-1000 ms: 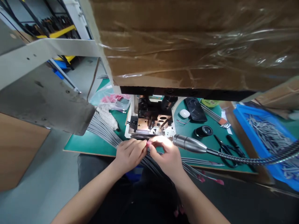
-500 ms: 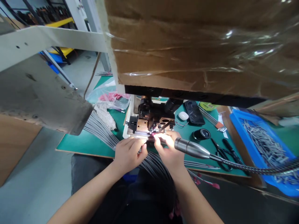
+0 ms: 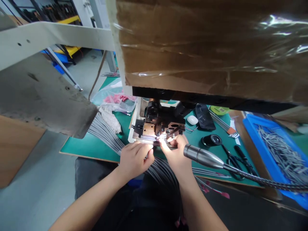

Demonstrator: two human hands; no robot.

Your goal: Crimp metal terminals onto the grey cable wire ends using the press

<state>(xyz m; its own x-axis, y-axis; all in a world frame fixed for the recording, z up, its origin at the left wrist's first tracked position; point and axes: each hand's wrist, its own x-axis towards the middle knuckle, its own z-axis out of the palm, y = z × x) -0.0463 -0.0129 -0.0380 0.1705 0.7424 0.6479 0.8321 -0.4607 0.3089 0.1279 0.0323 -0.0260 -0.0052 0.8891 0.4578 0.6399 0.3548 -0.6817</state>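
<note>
My left hand (image 3: 136,159) is closed at the front edge of the press (image 3: 154,126), thumb bent against the curled fingers. Whatever it grips is hidden by the fingers. Grey cables (image 3: 161,170) pass beneath both hands and hang over my lap. My right hand (image 3: 179,157) reaches to the metal tooling under the bright light, its thumb tip touching the lit spot and its fingers bent behind. Glare there hides what it pinches. Just right of this hand is the head of a gooseneck lamp (image 3: 203,156).
A cardboard-covered machine body (image 3: 192,48) overhangs the bench. On the green mat (image 3: 84,149) are a bag of pink parts (image 3: 117,98), a black round container (image 3: 211,140), scissors (image 3: 233,160) and hex keys (image 3: 223,123). A blue tray (image 3: 260,144) holds many grey pieces.
The view has shifted slightly, so the bench appears a little further right. My right thumb has moved in closer to the tooling; the pink piece seen there earlier is now lost in glare.
</note>
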